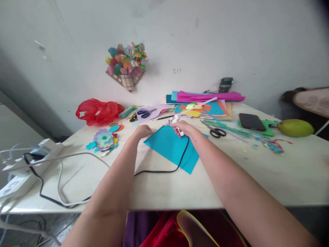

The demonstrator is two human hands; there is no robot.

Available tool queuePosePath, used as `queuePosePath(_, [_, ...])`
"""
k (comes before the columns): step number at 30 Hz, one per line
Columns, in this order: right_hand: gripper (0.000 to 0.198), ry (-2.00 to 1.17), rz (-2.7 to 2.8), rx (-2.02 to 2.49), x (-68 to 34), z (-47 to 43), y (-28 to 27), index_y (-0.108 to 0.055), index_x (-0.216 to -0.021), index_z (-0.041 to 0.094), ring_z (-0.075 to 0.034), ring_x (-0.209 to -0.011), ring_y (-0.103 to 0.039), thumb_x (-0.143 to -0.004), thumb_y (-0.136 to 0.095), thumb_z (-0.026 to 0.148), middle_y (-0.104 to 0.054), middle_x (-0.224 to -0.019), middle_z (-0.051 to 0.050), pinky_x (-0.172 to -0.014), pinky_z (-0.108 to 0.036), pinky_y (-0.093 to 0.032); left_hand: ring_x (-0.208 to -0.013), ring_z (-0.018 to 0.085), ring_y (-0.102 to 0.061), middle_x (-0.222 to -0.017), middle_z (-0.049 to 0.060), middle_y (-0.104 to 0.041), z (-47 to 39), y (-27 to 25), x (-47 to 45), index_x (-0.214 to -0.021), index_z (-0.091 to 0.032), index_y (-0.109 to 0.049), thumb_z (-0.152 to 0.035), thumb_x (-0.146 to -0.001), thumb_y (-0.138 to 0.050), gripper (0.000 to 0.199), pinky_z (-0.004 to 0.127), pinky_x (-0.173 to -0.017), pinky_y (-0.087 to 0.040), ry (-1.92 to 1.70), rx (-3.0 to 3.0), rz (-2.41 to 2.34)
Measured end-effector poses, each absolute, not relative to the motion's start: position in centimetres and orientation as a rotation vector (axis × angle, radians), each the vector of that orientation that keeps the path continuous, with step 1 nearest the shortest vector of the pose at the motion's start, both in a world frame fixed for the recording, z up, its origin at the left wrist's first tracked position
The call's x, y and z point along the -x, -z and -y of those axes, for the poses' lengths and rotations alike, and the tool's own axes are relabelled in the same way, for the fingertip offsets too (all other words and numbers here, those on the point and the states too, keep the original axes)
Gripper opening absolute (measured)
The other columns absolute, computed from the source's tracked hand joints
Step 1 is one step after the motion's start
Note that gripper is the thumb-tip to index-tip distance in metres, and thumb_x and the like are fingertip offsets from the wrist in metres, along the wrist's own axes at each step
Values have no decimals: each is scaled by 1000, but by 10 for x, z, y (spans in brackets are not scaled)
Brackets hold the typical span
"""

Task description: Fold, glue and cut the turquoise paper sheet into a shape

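Note:
A sheet of blue paper [169, 147] lies turned at an angle on the table in front of me. My right hand [183, 127] is closed around a white glue gun [176, 120], above the far part of the sheet. A long pale glue stick [200, 105] extends from the gun up to the right. From its handle a black cord [183, 157] curves across the sheet towards my left forearm. My left hand [143, 131] rests beside the sheet's left edge, thumb side towards it. Most of its fingers are hidden, and I cannot tell whether it touches the paper.
Paper flower shapes [104, 139], a red plastic bag [99, 111] and a power strip [28, 168] with tangled cables are on the left. Scissors [218, 132], green strips [231, 129], a phone [252, 122] and a yellow-green fruit [295, 127] lie right. Coloured papers [218, 108] are stacked behind.

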State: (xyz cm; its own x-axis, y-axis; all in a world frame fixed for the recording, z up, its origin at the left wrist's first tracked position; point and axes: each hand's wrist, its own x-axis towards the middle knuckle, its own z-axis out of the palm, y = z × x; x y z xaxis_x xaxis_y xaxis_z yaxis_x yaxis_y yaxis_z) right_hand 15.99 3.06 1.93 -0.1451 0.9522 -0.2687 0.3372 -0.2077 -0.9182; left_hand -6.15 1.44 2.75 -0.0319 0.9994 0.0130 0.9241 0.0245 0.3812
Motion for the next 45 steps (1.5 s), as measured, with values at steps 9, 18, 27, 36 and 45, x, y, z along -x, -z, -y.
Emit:
queuePosePath(9, [28,-1300,1478,1534,-156,-39,-17,-47,-62,14,-12,-35,-47,-74,-58,37,-50,-43,-1,-33,-24,-38,-64,15,-57,-69,0,-63,-4,-7,87,-77,-21,-61,-25,-56,-57,22,21,-51,-41,-535,-1893,-1973])
queuePosePath(18, [30,-1277,1506,1563,-152,-35,-18,-49,-65,14,-12,-35,-47,-72,-61,40,-50,-41,0,-34,-23,-37,-80,18,-60,-87,3,-67,8,-5,87,-65,-17,-61,-21,-53,-53,15,25,-72,-45,-820,-1822,-1822])
queuePosePath(27, [28,-1334,1507,1542,-146,-22,-27,-44,-62,16,-12,-33,-45,-73,-60,36,-43,-38,3,-33,-22,-35,-110,20,-50,-121,11,-53,10,-6,85,-65,-16,-62,-16,-53,-54,14,24,-85,-39,-851,-1761,-1782])
queuePosePath(36, [30,-1379,1521,1511,-146,-29,-20,-42,-61,17,-12,-34,-44,-71,-61,37,-43,-38,3,-33,-23,-37,-108,21,-51,-117,8,-57,8,-6,86,-63,-17,-62,-17,-54,-56,11,24,-85,-39,-858,-1758,-1773])
queuePosePath(45, [29,-1276,1427,1491,-147,-30,-18,-46,-62,15,-12,-37,-47,-72,-61,37,-46,-40,2,-36,-24,-40,-107,20,-53,-113,7,-60,12,-9,85,-62,-17,-62,-16,-54,-56,10,22,-84,-40,-857,-1749,-1756])
